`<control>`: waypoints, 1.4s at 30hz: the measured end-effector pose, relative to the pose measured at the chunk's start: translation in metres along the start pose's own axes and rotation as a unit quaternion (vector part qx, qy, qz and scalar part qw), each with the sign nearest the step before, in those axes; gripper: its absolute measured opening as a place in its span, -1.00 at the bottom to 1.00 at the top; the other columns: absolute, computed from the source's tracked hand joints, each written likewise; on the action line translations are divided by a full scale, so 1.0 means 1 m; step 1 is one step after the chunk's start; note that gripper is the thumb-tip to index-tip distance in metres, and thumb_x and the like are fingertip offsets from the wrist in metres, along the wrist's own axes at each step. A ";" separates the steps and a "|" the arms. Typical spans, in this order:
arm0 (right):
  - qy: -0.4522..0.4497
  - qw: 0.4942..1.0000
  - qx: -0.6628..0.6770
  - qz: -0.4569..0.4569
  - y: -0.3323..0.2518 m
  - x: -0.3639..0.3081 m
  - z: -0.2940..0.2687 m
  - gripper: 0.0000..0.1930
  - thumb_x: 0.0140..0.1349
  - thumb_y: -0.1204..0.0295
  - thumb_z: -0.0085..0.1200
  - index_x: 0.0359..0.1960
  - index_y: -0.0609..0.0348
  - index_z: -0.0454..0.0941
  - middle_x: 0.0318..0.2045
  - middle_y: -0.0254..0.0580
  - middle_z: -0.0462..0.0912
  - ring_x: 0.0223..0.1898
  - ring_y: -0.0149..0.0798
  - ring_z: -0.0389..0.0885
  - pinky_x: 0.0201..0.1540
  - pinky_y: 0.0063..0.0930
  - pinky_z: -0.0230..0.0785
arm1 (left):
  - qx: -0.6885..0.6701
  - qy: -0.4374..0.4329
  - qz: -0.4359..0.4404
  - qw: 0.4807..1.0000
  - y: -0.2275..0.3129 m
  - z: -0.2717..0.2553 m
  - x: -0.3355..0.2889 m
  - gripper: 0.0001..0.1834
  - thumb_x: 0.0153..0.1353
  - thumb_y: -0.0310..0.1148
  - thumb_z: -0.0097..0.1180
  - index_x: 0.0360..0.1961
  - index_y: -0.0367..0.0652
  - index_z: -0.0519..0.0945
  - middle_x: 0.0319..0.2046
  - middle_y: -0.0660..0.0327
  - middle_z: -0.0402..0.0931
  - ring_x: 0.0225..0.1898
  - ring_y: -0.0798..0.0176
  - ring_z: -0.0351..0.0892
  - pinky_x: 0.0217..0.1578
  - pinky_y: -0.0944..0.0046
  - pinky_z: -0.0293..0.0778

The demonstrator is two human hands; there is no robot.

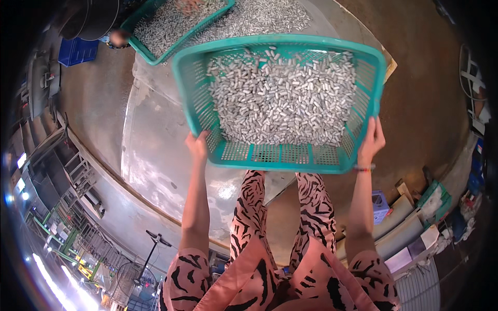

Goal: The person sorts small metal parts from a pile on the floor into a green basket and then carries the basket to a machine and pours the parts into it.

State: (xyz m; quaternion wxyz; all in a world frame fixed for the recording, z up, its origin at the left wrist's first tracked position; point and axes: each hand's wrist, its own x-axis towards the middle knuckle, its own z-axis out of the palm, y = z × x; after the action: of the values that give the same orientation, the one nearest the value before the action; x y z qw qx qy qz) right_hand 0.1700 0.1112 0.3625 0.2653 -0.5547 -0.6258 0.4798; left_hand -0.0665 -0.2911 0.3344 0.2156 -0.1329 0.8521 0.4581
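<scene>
Between my two hands is a wide teal plastic basket (280,39) with slotted sides. Many small silver-grey, short rod-shaped pieces (282,98) lie spread inside, deepest toward the middle. My left hand (197,145) is closed on the basket's near left corner. On the near right side, my right hand (371,141) grips the rim, its fingers partly hidden behind the wall. The basket is held up in front of my legs, above the floor, with its far edge over a heap of similar pieces (259,22).
Beyond it, a second teal basket (150,56) holds more of these pieces, with a blurred hand of another person (188,6) at it. A blue crate (78,52) and a dark round container (92,19) stand far left. A purple crate (379,206) sits at right.
</scene>
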 end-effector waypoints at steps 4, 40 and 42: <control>-0.065 0.996 -0.057 0.030 -0.016 0.015 -0.007 -0.66 0.27 0.39 0.04 -0.06 0.45 0.51 -0.19 -0.21 0.62 -0.20 -0.45 0.50 -0.10 -0.60 0.34 | 0.067 -0.054 0.026 0.996 0.007 0.003 0.000 -0.81 -0.11 -0.46 0.06 -0.46 -0.38 0.56 -0.53 0.21 0.54 -0.52 0.31 0.44 -0.45 0.26 0.36; -0.259 0.925 0.147 -0.234 -0.401 0.031 -0.352 -0.81 -0.08 0.35 0.18 -0.56 0.26 0.62 -0.59 -0.34 0.57 -0.54 -0.48 0.42 -0.51 -0.50 0.26 | 0.122 -0.172 0.183 0.960 0.451 -0.170 -0.342 -0.72 0.07 -0.27 0.12 -0.27 -0.24 0.53 -0.46 0.24 0.52 -0.49 0.37 0.51 -0.41 0.34 0.44; -0.356 0.887 0.172 -0.241 -0.367 0.051 -0.385 -0.79 -0.05 0.32 0.19 -0.41 0.17 0.67 -0.47 -0.24 0.62 -0.40 -0.46 0.49 -0.31 -0.48 0.34 | -0.060 -0.170 0.201 0.963 0.445 -0.135 -0.350 -0.73 0.02 -0.28 0.13 -0.29 -0.21 0.52 -0.49 0.25 0.49 -0.54 0.36 0.47 -0.51 0.34 0.40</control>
State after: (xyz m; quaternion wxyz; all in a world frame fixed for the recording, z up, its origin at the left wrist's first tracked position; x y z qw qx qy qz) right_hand 0.3294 0.3056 0.8342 0.2233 -0.1247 -0.7006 0.6662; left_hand 0.0170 -0.1510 0.8934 0.2523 0.1082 0.7828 0.5585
